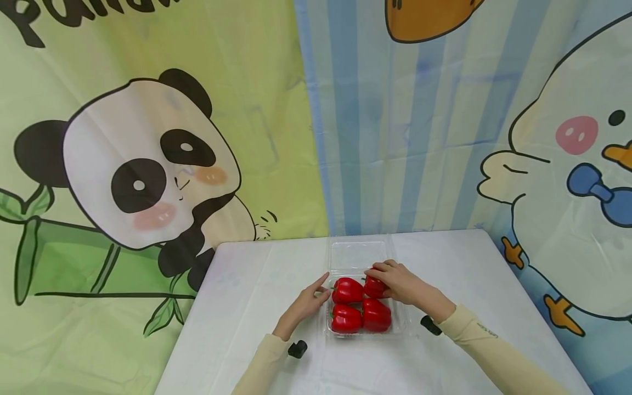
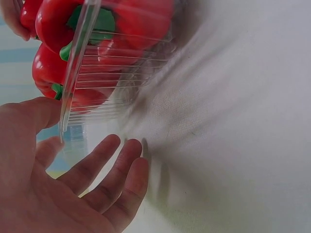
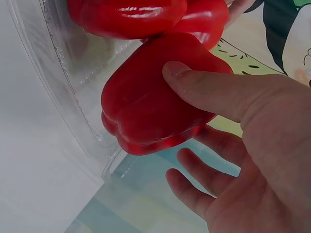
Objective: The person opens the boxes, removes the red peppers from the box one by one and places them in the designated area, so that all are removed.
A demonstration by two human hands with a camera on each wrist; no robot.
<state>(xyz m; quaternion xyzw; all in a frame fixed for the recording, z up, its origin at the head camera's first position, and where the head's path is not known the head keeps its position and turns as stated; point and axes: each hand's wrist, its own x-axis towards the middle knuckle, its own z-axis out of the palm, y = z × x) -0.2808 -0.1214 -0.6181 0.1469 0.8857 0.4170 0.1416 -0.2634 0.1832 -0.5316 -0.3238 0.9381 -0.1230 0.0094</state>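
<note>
A clear plastic clamshell box (image 1: pixel 359 334) lies with its lid (image 1: pixel 359 256) folded back, holding several red bell peppers (image 1: pixel 347 319) with green stems. In the far right corner, my right hand (image 1: pixel 399 282) grips one bell pepper (image 3: pixel 155 97), thumb on its near side and forefinger behind it; the other fingers stay off it. My left hand (image 1: pixel 308 303) is at the box's left side. In the left wrist view, its thumb and forefinger are right at the box rim (image 2: pixel 77 63), while the remaining fingers (image 2: pixel 114 174) spread loosely beside the ribbed wall.
The box stands on a white-covered table (image 1: pixel 247 296). Behind it hangs a cloth backdrop with a cartoon panda (image 1: pixel 118 120) at left and a white bird (image 1: pixel 568 236) at right. Dark wrist cameras (image 1: pixel 298 349) sit by both sleeves.
</note>
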